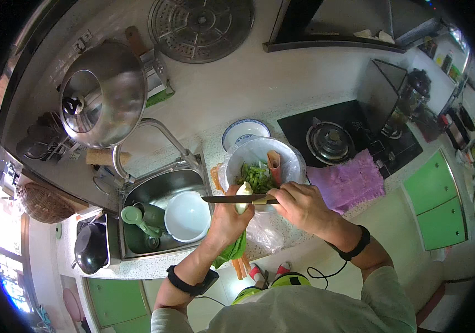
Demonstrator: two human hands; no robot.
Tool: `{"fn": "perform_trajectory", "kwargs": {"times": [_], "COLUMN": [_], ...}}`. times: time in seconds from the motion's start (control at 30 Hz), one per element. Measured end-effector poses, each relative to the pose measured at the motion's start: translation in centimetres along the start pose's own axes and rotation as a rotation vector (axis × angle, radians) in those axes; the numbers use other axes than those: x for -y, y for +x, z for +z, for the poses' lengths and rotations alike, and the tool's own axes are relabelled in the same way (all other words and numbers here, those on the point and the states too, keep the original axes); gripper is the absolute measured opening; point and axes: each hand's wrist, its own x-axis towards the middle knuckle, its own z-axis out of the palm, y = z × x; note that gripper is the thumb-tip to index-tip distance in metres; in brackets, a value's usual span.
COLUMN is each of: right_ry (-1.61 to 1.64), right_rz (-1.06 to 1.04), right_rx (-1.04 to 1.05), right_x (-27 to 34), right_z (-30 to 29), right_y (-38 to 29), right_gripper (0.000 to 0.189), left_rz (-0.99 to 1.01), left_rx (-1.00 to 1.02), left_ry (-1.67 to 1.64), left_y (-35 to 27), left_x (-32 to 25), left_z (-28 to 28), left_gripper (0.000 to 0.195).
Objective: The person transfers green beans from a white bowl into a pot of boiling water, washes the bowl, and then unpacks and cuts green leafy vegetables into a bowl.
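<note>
My left hand (225, 218) grips a pale peeled vegetable stem (244, 192), its tip pointing up past the fingers. Green leaves (232, 250) hang below that hand, apparently from the same vegetable. In my right hand (303, 205) is the handle of a knife (231, 199), its long dark blade lying level across the stem. Whether the edge has cut in cannot be made out. Just beyond both hands stands a round container lined with a clear plastic bag (290, 160). Inside it lie green vegetable scraps (258, 177) and a reddish rolled piece (274, 166).
Left is a steel sink (131, 249) holding a white bowl (188, 216) and a green jug-like vessel (151, 216) under the faucet (166, 130). A blue-rimmed plate (237, 132) sits behind the container. Rightward are a purple cloth (347, 180) and a gas hob (330, 142).
</note>
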Motion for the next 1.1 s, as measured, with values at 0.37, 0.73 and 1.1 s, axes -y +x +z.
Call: {"fn": "perform_trajectory", "kwargs": {"times": [0.37,0.73,1.1], "right_ry": [0.053,0.095,0.194], "right_rz": [0.112,0.215,0.286], "right_rx": [0.101,0.205,0.282], "right_x": [-3.0,-5.6,-6.7], "right_z": [1.0,1.2,2.0], "right_y": [-1.5,-2.9,-2.8], "right_gripper": [0.021,0.012,0.010], "left_rz": [-0.177,-0.142,-0.091], "left_rx": [0.116,0.143,0.168], "left_ry": [0.017,0.033,0.098], "left_y": [2.1,4.2,5.1], "left_x": [1.1,2.5,3.1], "left_z": [1.4,2.8,4.1], "left_gripper": [0.050,0.040,0.042]}}
